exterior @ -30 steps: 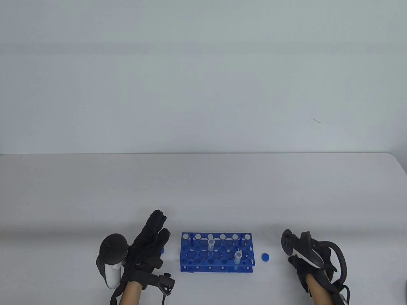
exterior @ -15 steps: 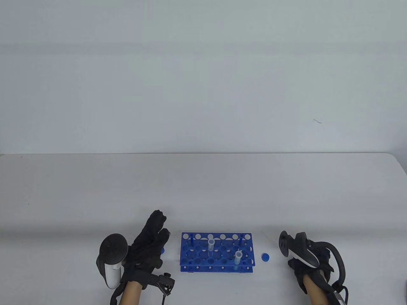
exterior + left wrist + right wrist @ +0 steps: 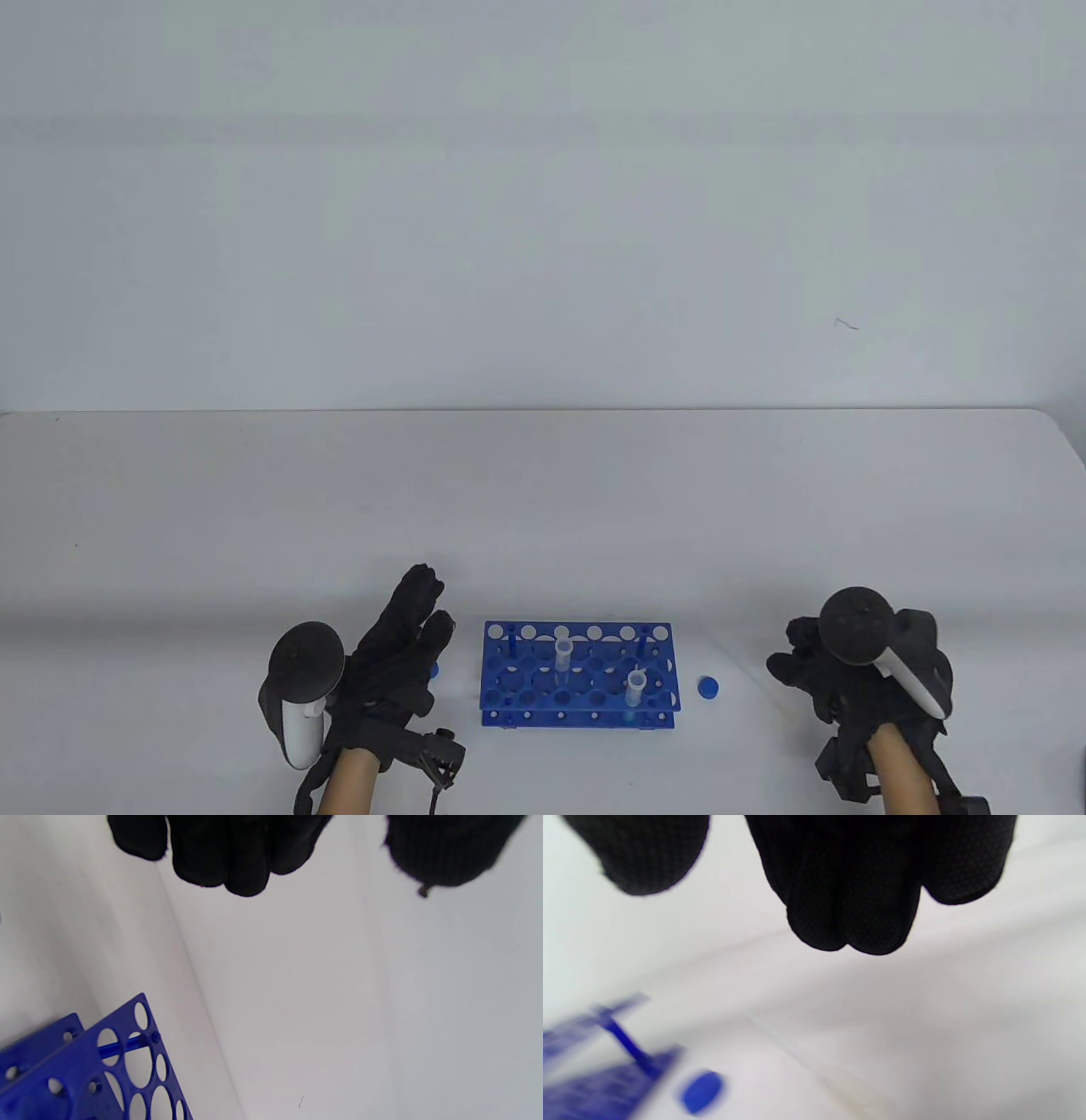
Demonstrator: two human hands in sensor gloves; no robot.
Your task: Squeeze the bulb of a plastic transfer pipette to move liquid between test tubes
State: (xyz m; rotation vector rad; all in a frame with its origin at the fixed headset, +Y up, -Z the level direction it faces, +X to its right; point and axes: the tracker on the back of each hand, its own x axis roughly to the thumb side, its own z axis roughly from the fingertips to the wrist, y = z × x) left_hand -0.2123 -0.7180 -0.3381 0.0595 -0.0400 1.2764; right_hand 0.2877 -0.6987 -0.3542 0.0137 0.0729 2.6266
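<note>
Your left hand [image 3: 399, 649] lies relaxed on the table, fingers straight and grasping nothing, just beside the rack's nine o'clock end. Your right hand [image 3: 827, 679] hovers at the three o'clock side, well clear of the rack; its fingers look loosely curled and nothing shows between them in the right wrist view, so read it as released.

Between the hands stands the blue test tube rack [image 3: 577, 675], with two uncapped clear tubes upright in it: one tube [image 3: 563, 658] near the middle, the other tube [image 3: 635, 686] toward five o'clock of the first. A blue cap [image 3: 708, 686] lies on the table just off the rack's three o'clock end, and another blue cap [image 3: 434, 670] peeks out by your left fingers.

The transfer pipette [image 3: 814, 1069] is hard to make out: a faint clear streak on the table at one o'clock from the right-hand cap, ahead of your right fingers, is probably it.

By my judgement, uncapping is done; picking up the pipette, drawing liquid and dispensing all remain.
</note>
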